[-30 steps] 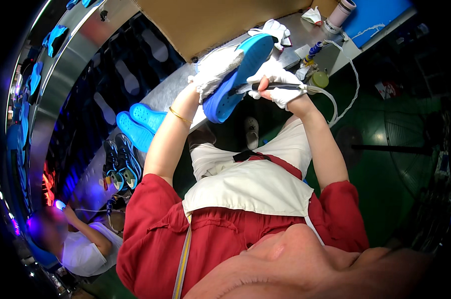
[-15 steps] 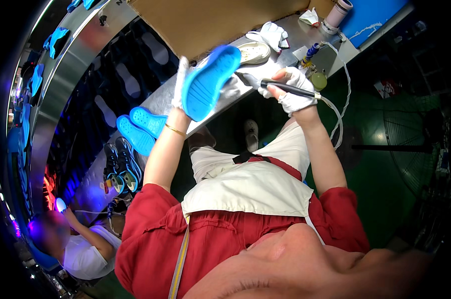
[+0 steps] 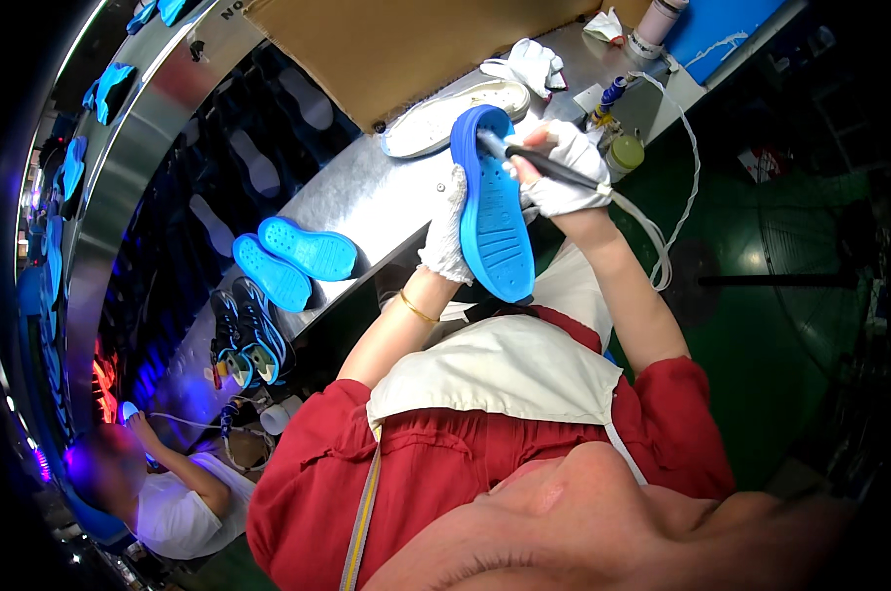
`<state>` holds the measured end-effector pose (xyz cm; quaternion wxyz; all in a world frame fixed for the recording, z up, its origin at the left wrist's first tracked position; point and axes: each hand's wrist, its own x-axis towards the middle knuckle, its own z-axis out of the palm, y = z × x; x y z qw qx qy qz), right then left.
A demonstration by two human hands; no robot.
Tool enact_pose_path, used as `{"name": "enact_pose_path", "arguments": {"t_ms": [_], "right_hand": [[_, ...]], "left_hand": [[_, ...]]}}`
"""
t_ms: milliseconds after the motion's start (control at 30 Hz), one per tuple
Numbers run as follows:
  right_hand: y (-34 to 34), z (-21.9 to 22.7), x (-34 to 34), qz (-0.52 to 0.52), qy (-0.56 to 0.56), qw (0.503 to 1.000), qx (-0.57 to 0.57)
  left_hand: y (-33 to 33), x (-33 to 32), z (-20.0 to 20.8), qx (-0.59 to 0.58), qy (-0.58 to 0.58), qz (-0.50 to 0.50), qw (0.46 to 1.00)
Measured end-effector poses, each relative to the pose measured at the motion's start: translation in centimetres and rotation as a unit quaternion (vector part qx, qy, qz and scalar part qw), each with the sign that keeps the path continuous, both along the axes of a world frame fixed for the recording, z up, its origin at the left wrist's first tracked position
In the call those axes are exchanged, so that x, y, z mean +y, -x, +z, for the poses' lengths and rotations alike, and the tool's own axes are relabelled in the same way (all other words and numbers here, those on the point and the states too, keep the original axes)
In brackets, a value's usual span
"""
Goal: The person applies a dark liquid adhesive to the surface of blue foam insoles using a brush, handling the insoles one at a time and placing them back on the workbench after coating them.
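Beyond the lap stretches a metal counter (image 3: pixel 406 189); before it, the left hand's (image 3: pixel 447 231) fingers grasp a blue sole (image 3: pixel 501 236). The right hand's (image 3: pixel 575 155) fingers clutch a black-handled tool (image 3: pixel 556 169), tip over the sole's upper end. Farther back stands brown cardboard (image 3: pixel 416 49).

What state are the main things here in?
Blue sole: held up by the left hand.
Black-handled tool: in the right hand, tip at the sole, contact unclear.
Pair of blue soles: side by side.
Black-and-blue shoes: side by side.
White shoe-shaped piece: lying on the bench.
White glove heap: lying loose.
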<state>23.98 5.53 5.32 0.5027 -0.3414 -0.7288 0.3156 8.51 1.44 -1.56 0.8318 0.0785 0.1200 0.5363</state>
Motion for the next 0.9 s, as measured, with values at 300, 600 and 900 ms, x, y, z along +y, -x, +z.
{"name": "enact_pose_path", "arguments": {"t_ms": [300, 600, 900], "right_hand": [[0.4, -1.5, -1.5, 0.029, 0.019, 0.999, -0.021], [0.7, -2.1, -3.1, 0.059, -0.009, 0.997, -0.056], [0.5, 0.0, -3.1, 0.065, -0.123, 0.980, -0.140]], "left_hand": [[0.0, 2.0, -2.3, 0.059, -0.008, 0.066, 0.996], [1.0, 2.7, -0.5, 0.144, -0.075, 0.148, 0.976], [2.7, 4.4, -0.1, 0.028, -0.071, 0.127, 0.989]]}}
